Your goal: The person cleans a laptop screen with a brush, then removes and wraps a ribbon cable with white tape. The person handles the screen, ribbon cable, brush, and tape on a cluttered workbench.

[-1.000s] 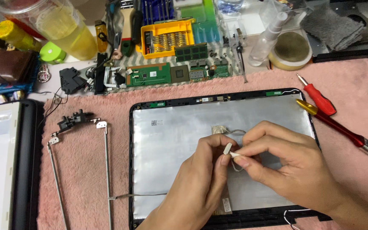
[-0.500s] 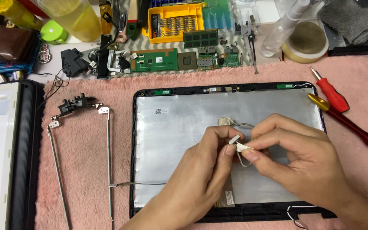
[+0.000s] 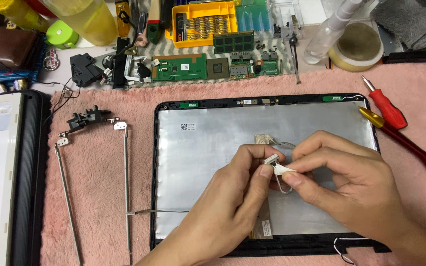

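Observation:
A laptop screen back cover (image 3: 208,148), black-framed with a silver inner face, lies flat on a pink fuzzy mat. Above its middle my left hand (image 3: 232,197) pinches a small metal connector (image 3: 271,158) at the end of a thin grey cable (image 3: 284,187). My right hand (image 3: 346,182) pinches a white tape tab (image 3: 284,169) attached to that same connector. The cable loops under my fingers and runs toward a tan flat cable (image 3: 263,224) on the panel.
Two metal hinge arms (image 3: 124,172) lie left of the cover. A red screwdriver (image 3: 388,109) and a longer red-handled one (image 3: 405,143) lie at the right. A green circuit board (image 3: 213,66), a yellow bit case (image 3: 205,22), bottles and a tape roll (image 3: 356,47) crowd the back edge.
The view has shifted slightly, so everything sits a little higher. Both hands stay over the panel's middle, fingers still pinched on the connector and its tab.

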